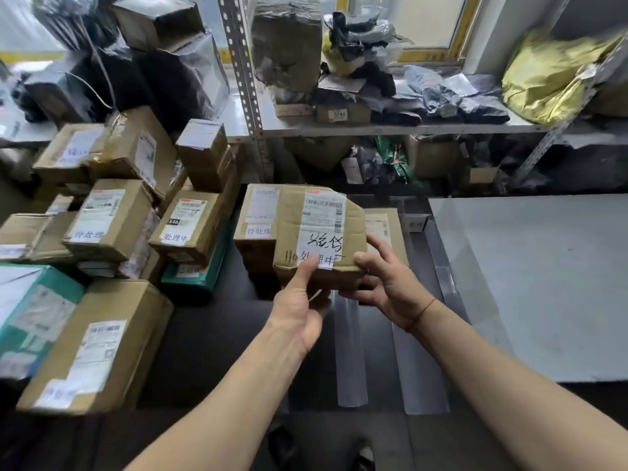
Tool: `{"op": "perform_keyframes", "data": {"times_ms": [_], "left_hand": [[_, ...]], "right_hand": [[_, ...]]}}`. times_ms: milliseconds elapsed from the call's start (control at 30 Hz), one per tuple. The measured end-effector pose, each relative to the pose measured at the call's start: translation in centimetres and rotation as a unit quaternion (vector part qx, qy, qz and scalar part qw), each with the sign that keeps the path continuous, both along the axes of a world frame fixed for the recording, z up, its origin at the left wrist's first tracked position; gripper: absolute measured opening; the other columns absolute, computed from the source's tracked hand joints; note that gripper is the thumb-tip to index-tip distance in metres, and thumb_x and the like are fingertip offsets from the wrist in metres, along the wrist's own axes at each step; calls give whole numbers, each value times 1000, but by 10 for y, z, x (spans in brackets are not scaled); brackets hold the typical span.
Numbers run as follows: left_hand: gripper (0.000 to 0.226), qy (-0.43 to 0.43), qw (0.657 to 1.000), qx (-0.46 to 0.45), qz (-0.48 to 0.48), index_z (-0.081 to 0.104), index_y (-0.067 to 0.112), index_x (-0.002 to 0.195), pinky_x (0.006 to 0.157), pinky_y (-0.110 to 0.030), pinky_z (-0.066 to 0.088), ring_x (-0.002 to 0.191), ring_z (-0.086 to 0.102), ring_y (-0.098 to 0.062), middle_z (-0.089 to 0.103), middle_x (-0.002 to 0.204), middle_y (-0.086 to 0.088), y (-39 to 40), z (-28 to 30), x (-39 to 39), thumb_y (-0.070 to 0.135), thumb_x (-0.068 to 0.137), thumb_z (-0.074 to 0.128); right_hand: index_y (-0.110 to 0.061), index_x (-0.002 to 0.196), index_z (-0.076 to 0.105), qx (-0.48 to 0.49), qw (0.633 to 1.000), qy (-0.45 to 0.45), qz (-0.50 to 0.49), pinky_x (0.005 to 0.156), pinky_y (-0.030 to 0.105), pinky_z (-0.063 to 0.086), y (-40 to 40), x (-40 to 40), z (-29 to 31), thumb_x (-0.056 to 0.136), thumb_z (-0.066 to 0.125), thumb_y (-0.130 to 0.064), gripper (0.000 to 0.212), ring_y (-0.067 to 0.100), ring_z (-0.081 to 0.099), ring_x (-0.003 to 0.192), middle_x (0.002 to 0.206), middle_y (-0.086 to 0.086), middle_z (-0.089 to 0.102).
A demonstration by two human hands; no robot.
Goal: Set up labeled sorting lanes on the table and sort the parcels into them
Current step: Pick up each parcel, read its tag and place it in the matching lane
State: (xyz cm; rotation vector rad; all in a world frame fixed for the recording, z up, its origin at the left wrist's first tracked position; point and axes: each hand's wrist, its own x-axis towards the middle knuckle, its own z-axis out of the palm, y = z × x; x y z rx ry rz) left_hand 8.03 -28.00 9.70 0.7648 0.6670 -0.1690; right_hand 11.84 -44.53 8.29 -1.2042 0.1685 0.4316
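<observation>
Both hands' (pixel 300 314) (pixel 387 283) grip the parcel (pixel 319 237), apparently lifted.

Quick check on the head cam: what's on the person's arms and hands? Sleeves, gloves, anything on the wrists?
Both forearms are bare as far as the frame shows: no sleeves in view, no gloves. The left hand shows nothing worn, no ring or watch visible. The right hand has a thin reddish-orange string bracelet around the wrist. No other markings can be made out.

Bare grey sheet (pixel 543 283) rightward; stacked boxes (pixel 112 226) crowding the left.
</observation>
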Motion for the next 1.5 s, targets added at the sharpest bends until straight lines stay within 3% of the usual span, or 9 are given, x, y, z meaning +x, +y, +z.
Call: {"op": "perform_keyframes", "data": {"times_ms": [100, 233, 367, 467, 633, 900, 1267, 1367, 1500], "left_hand": [[57, 8, 1000, -9, 26, 67, 15, 135, 93, -43, 54, 113, 71, -28, 78, 120, -11, -7, -14, 7, 18, 80, 83], [52, 10, 999, -20, 39, 67, 18, 132, 113, -53, 49, 119, 70, -29, 79, 118, -6, -6, -32, 11, 14, 83, 84], [37, 6, 999, -27, 31, 71, 18, 122, 115, -54, 47, 121, 69, -29, 80, 117, -6, 6, -39, 11, 13, 87, 82], [42, 1, 999, -26, 26, 71, 18, 125, 116, -55, 45, 123, 68, -31, 79, 120, -7, 14, -45, 14, 16, 85, 84], [49, 3, 999, -33, 25, 68, 17, 130, 113, -56, 48, 122, 68, -33, 78, 121, -9, 14, -49, 16, 17, 84, 85], [64, 22, 997, -67, -17, 65, 16, 139, 115, -60, 43, 125, 67, -37, 76, 127, -12, -7, -67, 13, 23, 79, 89], [53, 60, 994, -91, 3, 65, 25, 132, 108, -85, 30, 124, 66, -39, 77, 125, -9, -5, -78, 10, 31, 84, 87], [51, 63, 994, -91, 7, 66, 25, 131, 108, -85, 28, 124, 65, -39, 77, 124, -8, -5, -79, 9, 29, 84, 87], [51, 61, 994, -84, 15, 66, 25, 130, 108, -84, 29, 126, 63, -37, 77, 125, -7, -7, -80, 9, 28, 84, 87]], "right_hand": [[-35, 151, 45, -31, 998, 23, 40, 103, 66, 53, -14, 9, -5, 95, 75, -25, 64, 38, 70, 120, 131, 12, 73], [-31, 143, 59, -105, 991, 41, 67, 98, 53, 59, -32, 22, -18, 101, 66, -45, 45, 25, 72, 119, 131, 3, 73], [-4, 118, 73, -255, 960, 88, -71, 64, 25, 59, -37, 33, -53, 101, 70, -22, 26, 16, 70, 76, 97, 11, 78], [1, 100, 75, -321, 940, 113, -37, 52, 22, 47, -25, 37, -70, 97, 73, -11, 12, 14, 54, 57, 81, 13, 70], [-4, 93, 75, -299, 938, 172, -23, 52, 24, 45, -13, 51, -85, 91, 81, -12, 10, 15, 48, 54, 77, 11, 68], [-3, 83, 70, -217, 951, 222, -7, 35, 14, 23, -16, 57, -91, 98, 51, 9, 27, 6, 38, 36, 52, 2, 58], [-13, 93, 77, -243, 944, 216, 65, 57, 22, 36, -29, 59, -99, 96, 73, -19, 8, 5, 51, 46, 66, -3, 69], [-20, 98, 78, -259, 939, 218, 63, 83, 38, 50, -29, 59, -99, 91, 79, -26, 9, 9, 77, 76, 87, -3, 81], [-19, 98, 78, -248, 941, 221, 60, 88, 41, 54, -32, 59, -99, 88, 82, -26, 13, 18, 78, 99, 99, 2, 82]]}}
